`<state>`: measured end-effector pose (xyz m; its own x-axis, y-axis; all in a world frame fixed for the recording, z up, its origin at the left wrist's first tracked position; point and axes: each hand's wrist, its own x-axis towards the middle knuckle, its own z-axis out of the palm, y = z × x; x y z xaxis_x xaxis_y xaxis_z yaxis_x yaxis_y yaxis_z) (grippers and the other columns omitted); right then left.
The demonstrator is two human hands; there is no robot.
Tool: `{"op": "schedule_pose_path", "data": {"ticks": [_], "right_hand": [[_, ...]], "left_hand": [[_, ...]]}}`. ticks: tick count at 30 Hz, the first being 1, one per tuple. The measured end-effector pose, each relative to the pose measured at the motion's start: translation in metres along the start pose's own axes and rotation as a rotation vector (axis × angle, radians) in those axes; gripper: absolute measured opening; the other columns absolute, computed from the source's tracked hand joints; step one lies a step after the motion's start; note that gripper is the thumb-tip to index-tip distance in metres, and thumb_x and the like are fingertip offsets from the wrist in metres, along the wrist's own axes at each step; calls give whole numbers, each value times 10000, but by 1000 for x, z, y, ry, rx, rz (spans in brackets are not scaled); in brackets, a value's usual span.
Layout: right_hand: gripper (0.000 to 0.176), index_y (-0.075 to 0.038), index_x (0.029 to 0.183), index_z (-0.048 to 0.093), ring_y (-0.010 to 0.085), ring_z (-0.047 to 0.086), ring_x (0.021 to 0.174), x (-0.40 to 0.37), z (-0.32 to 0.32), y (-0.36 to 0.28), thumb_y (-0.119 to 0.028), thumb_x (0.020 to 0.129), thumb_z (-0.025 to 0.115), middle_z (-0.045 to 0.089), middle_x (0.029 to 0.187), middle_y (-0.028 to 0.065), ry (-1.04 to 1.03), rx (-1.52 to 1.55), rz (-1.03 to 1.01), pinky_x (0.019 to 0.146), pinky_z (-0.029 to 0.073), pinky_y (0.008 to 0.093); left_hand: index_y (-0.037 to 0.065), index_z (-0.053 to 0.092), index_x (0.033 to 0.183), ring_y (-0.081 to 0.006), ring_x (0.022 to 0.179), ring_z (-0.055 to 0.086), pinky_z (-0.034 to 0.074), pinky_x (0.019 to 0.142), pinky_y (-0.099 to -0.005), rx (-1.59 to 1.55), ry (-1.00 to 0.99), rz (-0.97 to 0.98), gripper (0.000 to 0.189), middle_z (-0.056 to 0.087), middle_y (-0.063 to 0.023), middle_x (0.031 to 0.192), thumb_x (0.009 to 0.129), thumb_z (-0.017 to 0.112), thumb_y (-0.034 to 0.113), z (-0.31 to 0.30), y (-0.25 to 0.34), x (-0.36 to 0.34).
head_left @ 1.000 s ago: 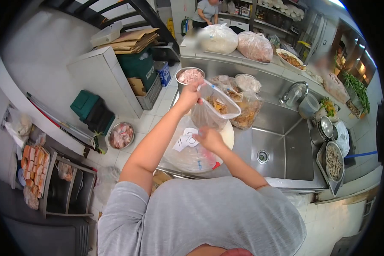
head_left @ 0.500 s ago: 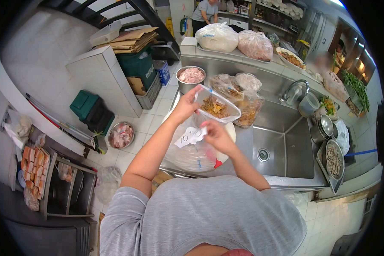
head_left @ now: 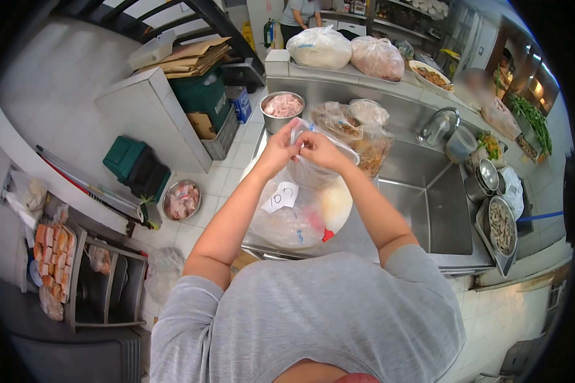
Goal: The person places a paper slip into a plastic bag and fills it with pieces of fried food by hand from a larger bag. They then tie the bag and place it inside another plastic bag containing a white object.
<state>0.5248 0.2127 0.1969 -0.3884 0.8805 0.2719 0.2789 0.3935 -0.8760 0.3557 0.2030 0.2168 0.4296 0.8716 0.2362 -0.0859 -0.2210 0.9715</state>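
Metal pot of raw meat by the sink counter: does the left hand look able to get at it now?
Probably yes: the metal pot stands uncovered just beyond the left hand, seemingly unblocked, though that hand is occupied holding the clear bag.

Filled plastic bags [head_left: 372,148] and a metal pot of meat [head_left: 283,107] crowd the counter beyond the hands, blocking a low reach, while the sink basin [head_left: 407,198] lies open to the right, its near side unobstructed below the curved faucet [head_left: 438,121].
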Motion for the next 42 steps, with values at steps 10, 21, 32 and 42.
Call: {"op": "schedule_pose_path", "data": {"ticks": [10, 21, 32, 42], "right_hand": [[354, 19, 1178, 470, 122, 569, 663, 18, 27, 32, -87, 858, 579, 603, 797, 71, 243, 330, 301, 562, 460, 229], [144, 23, 825, 622, 181, 592, 634, 25, 37, 33, -72, 719, 597, 615, 712, 107, 289, -24, 322, 592, 454, 322], [284, -18, 1059, 591, 214, 602, 811, 42, 23, 17, -121, 799, 539, 628, 882, 96, -4, -218, 335, 671, 482, 327], [261, -25, 1047, 601, 186, 578, 832, 46, 33, 58, -133, 822, 523, 637, 933, 91, -163, 202, 410, 709, 453, 324]], "left_hand": [[30, 265, 1430, -112, 1005, 554, 488, 648, -230, -17, 13, -11, 718, 418, -67, 1399, 759, 500, -71, -3, 2, -5], [50, 249, 1440, -118, 990, 566, 487, 642, -228, -38, -17, 6, 731, 349, -76, 1451, 761, 486, -77, -1, -7, 0], [35, 272, 1429, -109, 878, 589, 486, 618, -232, -5, 31, -12, 727, 393, -89, 1422, 750, 505, -82, -1, -2, -1], [21, 289, 1418, -99, 856, 586, 486, 594, -228, -39, 79, 7, 710, 401, -97, 1420, 748, 497, -87, 0, -3, 0]]}}
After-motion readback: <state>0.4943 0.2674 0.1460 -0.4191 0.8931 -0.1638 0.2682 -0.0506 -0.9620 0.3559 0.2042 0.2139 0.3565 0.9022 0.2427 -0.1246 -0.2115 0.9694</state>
